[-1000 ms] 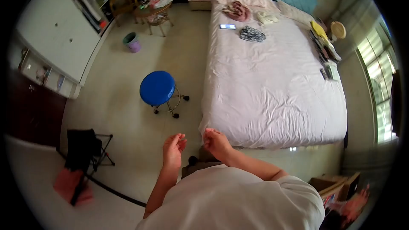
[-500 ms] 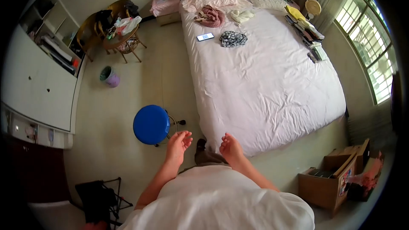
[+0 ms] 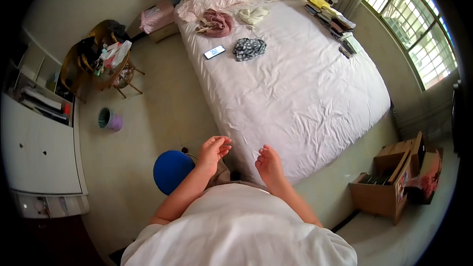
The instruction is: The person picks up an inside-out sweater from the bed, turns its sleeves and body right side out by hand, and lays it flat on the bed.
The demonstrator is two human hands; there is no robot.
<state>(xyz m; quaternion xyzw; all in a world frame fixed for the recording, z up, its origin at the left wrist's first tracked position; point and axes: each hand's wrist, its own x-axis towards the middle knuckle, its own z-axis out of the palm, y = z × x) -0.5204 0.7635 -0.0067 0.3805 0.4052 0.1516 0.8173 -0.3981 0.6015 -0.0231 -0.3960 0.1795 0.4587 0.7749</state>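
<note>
One bed (image 3: pixel 295 98), one phone (image 3: pixel 215 52), two hands (image 3: pixel 211 155).

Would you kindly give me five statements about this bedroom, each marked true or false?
1. The left hand and right hand hold nothing visible. True.
2. The stool has a blue seat. True.
3. The smartphone lies on the stool. False: it lies on the bed.
4. The wastebasket stands on the bed. False: it stands on the floor.
5. A yellow cloth lies near the bed's left edge. False: it lies on the window side.
</note>
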